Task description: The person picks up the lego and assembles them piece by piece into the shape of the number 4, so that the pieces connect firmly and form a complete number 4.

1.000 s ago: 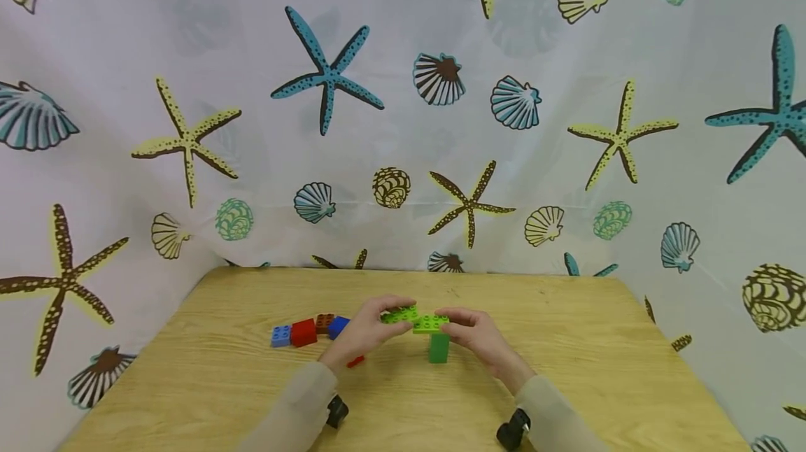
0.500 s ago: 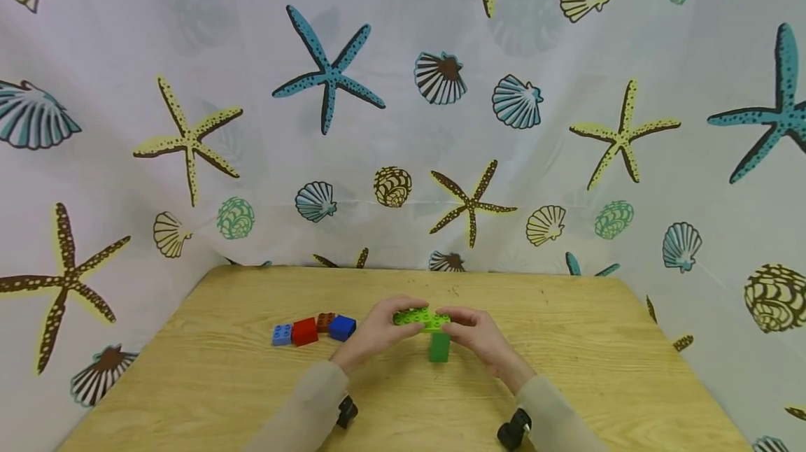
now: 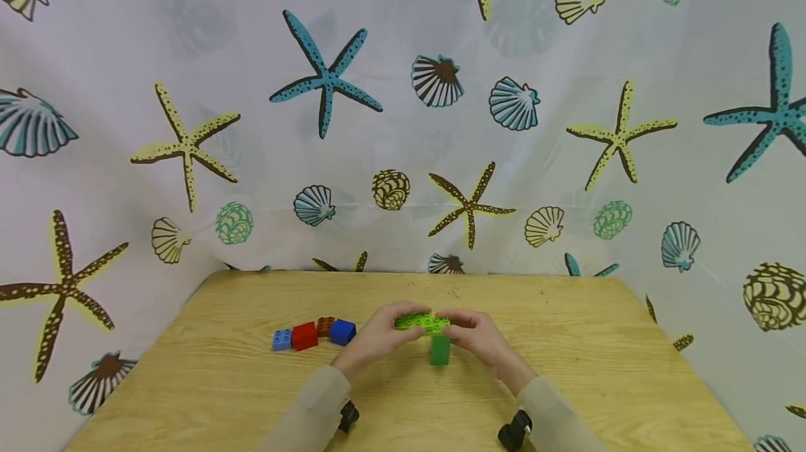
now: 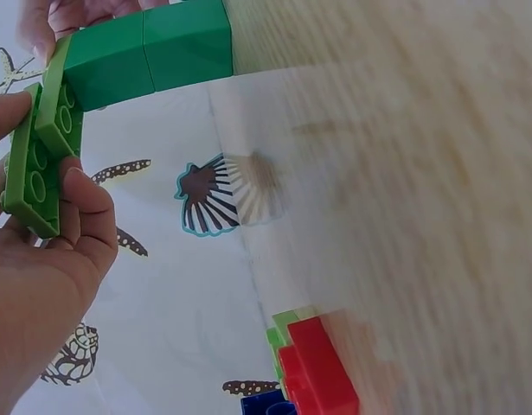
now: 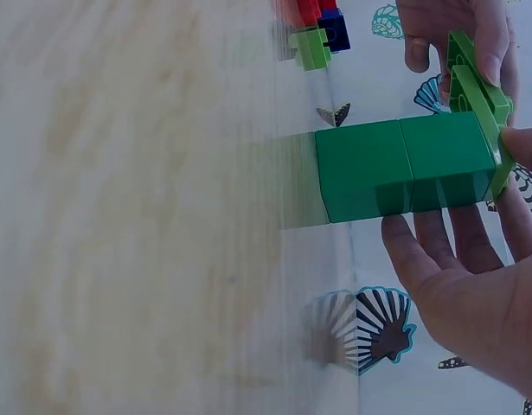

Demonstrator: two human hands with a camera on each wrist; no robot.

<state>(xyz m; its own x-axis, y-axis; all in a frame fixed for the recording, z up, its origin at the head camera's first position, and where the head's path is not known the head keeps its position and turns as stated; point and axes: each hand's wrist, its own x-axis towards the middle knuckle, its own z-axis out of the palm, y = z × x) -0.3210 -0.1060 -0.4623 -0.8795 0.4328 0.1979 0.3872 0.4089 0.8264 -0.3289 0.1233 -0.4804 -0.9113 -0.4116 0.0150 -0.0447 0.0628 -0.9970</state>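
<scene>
My left hand point(image 3: 370, 334) pinches a flat lime green building brick point(image 4: 20, 169) between thumb and fingers. In the left wrist view, its end overlaps a second flat lime brick point(image 4: 51, 112), which sits across the top of two stacked dark green bricks point(image 5: 365, 173). My right hand point(image 3: 480, 339) grips that second lime brick, thumb on the near edge, other fingers reaching along the far side of the green stack. The stack stands upright on the table beneath the hands. In the head view the two lime bricks form one nearly continuous strip.
Left of the hands lie a light blue brick point(image 3: 282, 339), a red brick point(image 3: 305, 336), a brown brick point(image 3: 325, 326) and a blue brick point(image 3: 343, 332). A small lime brick point(image 5: 311, 49) is hidden in the head view. A shell-patterned cloth point(image 3: 390, 137) surrounds the wooden table point(image 3: 579, 361).
My left hand has moved right, bringing its lime brick from beside the right one to overlap its end. The right hand and the green stack have stayed in place.
</scene>
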